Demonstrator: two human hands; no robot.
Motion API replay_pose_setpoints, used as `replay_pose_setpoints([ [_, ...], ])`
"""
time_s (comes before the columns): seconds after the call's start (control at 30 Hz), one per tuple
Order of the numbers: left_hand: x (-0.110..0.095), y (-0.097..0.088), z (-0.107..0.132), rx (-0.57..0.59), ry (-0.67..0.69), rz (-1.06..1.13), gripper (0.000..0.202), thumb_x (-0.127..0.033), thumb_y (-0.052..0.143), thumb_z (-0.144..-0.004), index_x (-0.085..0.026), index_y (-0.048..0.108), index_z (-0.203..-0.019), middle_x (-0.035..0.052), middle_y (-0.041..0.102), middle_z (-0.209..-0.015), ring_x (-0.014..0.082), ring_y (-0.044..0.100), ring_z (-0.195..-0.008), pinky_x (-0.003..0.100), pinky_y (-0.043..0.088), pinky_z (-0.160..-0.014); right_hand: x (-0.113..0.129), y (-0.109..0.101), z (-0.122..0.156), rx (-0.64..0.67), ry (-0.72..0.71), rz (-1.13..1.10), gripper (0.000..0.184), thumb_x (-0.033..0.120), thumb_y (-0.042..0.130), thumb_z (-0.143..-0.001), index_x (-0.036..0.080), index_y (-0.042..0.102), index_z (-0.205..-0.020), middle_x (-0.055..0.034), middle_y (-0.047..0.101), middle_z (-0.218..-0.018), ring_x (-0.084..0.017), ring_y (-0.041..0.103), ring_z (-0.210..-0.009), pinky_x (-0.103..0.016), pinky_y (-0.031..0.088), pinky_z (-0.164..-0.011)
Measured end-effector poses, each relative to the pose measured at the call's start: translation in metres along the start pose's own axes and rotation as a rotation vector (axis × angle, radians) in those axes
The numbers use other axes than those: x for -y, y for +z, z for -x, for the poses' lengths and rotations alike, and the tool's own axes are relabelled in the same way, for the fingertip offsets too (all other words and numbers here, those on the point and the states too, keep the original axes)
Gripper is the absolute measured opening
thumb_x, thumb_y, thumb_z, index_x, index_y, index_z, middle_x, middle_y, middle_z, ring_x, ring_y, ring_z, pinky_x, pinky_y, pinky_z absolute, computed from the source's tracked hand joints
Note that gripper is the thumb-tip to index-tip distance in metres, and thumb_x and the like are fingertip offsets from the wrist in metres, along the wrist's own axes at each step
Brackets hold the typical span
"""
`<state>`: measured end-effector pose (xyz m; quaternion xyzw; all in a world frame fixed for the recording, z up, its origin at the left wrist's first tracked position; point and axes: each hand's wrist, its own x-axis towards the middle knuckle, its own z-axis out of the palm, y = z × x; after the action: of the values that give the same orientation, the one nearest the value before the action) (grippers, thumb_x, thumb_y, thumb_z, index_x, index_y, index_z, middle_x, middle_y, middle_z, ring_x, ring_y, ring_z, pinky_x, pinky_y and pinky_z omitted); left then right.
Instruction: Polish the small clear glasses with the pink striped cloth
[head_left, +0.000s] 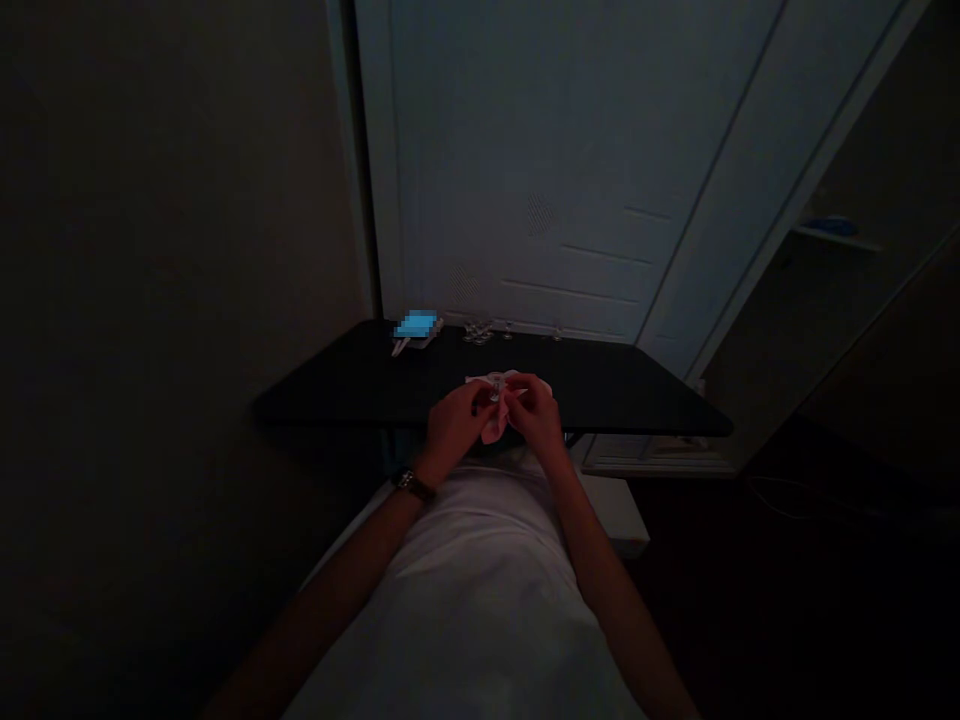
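Note:
Both hands meet over the near edge of a black table. My left hand, with a watch on its wrist, and my right hand pinch a small pale pinkish piece between their fingertips. A tiny light part sits at the top of it, where the fingers close. The room is dim, so what the piece is stays unclear. A flat whitish bit lies on the table just behind the hands.
At the back left of the table lies a glowing blue object. Several small clear items stand along the back edge. A white door rises behind, and a dark wall is at the left.

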<state>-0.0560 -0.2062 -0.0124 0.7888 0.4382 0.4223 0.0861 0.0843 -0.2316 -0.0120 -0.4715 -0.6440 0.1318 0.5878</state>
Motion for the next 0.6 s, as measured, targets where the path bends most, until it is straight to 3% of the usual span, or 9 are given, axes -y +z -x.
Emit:
replay_pose_setpoints([
  [0.23,-0.0021,-0.0014,0.0020,-0.045,0.037,0.016,0.023,-0.031,0.054,-0.079,-0.024,0.059,-0.100,0.0007,0.065,-0.099,0.0164,0.059,-0.088,0.024,0.044,-0.073,-0.0042,-0.0005,-0.0010,-0.001,-0.032,-0.001,0.018,0.021,0.050,-0.074,0.020,0.056,-0.091,-0.0017,0.063,-0.085,-0.013,0.060,-0.072,-0.024,0.047,-0.066],
  [0.6,-0.0006,-0.0005,0.0013,-0.068,0.054,0.013,0.027,-0.030,0.054,-0.079,-0.024,0.056,-0.106,0.0018,0.062,-0.104,0.0163,0.059,-0.092,0.025,0.045,-0.077,-0.0048,-0.0003,-0.0013,0.026,0.018,-0.002,0.017,0.018,0.050,-0.071,0.021,0.057,-0.086,-0.0004,0.064,-0.078,-0.014,0.061,-0.070,-0.026,0.048,-0.064],
])
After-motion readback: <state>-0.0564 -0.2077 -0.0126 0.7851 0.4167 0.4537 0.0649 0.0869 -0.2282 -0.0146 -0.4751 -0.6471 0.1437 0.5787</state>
